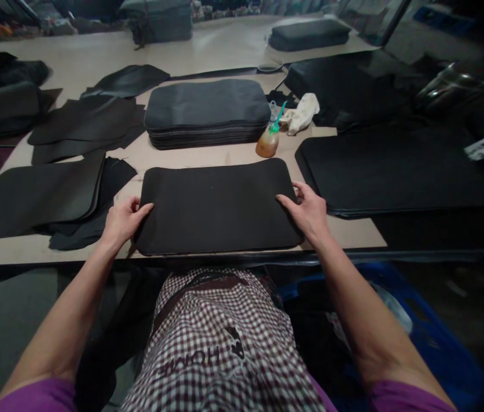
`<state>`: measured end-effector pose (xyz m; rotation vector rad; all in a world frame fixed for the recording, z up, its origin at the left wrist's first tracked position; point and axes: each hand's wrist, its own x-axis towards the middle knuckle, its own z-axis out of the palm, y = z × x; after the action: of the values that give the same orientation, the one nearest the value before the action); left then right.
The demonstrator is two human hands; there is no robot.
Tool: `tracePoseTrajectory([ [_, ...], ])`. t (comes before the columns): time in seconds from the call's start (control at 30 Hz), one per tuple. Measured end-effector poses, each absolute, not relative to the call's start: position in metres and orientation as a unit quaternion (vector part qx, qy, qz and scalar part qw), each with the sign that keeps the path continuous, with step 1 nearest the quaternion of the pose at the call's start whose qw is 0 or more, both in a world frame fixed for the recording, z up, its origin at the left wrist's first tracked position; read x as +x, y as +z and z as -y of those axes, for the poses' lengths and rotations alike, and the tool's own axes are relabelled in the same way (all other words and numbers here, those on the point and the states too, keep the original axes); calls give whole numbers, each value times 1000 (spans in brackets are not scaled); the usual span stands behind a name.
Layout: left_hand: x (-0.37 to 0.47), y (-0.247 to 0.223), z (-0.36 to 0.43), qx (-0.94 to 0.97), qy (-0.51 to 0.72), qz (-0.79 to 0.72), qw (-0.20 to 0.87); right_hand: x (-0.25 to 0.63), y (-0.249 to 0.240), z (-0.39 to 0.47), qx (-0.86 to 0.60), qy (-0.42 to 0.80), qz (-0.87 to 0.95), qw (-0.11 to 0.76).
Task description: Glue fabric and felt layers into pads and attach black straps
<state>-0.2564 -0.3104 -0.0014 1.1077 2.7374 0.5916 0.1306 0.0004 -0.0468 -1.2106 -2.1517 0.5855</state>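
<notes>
A black rounded rectangular panel (216, 209) lies flat near the table's front edge, directly before me. My left hand (127, 218) grips its left edge, thumb on top and fingers hidden underneath or behind the edge. At the opposite edge, my right hand (306, 209) holds the panel the same way, its thumb pressed on the top face. Behind the panel stands a neat stack of similar dark panels (207, 109). A squeeze bottle (268, 142) with amber liquid and a green brush or nozzle sits just beyond the panel's right back corner.
Loose dark sheets (40, 194) lie to the left, overlapping black scraps. A large black stack (396, 171) fills the right side. A crumpled whitish cloth (304, 113) rests beside the bottle. Below the table at right is a blue crate (435, 337).
</notes>
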Motion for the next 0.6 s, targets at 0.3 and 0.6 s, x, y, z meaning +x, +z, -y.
tracePoseTrajectory([
  [0.3,-227,5,303,437,89,-888,-111,126,-36,-4,-405,102,850,320],
  [0.6,-170,-6,250,739,70,-670,-22,31,-25,-99,-440,369,740,350],
])
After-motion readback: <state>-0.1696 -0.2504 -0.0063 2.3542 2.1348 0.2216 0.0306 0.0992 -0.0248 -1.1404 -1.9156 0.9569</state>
